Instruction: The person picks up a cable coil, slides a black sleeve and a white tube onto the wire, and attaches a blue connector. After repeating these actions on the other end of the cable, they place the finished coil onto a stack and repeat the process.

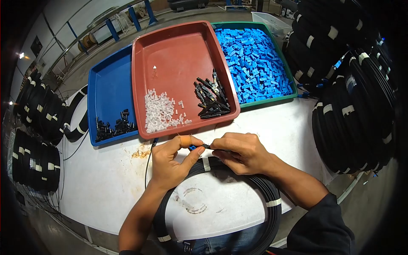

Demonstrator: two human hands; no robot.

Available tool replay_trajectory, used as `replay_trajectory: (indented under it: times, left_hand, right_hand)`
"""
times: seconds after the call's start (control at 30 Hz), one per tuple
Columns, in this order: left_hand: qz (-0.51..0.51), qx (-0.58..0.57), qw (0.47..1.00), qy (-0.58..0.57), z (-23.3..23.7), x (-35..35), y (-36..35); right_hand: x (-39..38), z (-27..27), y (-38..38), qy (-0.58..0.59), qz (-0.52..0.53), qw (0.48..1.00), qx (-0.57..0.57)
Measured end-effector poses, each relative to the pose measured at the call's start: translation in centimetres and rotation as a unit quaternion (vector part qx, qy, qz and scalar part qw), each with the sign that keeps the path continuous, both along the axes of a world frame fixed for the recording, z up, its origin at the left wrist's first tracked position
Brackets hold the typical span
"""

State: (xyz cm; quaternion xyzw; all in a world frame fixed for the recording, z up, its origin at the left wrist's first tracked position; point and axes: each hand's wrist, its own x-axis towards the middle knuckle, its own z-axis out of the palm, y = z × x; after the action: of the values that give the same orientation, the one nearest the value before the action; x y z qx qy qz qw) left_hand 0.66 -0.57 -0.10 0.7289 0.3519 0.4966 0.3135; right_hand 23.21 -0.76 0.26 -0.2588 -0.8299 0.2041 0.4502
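My left hand (172,161), with orange tape around its index finger, is closed in a pinch on a small blue connector piece (192,147). Facing it, my right hand (244,152) is closed around the end of a black cable (207,146). The two fingertip grips almost meet, and the fingers hide most of both parts. Below them a coil of black cable (268,189), bound with white tape, stretches from the white table (106,182) towards my lap. Another black cable end stands beside my left hand.
Ahead stands a red tray (178,55) with small white sleeves (159,112) and black connector parts (212,100). A blue tray (111,85) at left holds black caps (117,129); a green tray (292,91) at right holds blue clips (255,63). Cable coils (357,114) are stacked on both sides.
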Motion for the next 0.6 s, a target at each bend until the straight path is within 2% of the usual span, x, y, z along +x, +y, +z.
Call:
replay_trajectory:
  times: [0.33, 0.6]
  left_hand:
    - [-0.009, 0.107, 0.993, 0.039, -0.47, -0.13, 0.25]
    - [-0.014, 0.098, 0.994, 0.046, -0.44, -0.29, 0.21]
  right_hand:
    - [-0.17, 0.43, -0.13, -0.041, 0.016, 0.998, -0.041]
    - [-0.12, 0.16, -0.22, -0.036, 0.027, 0.997, -0.067]
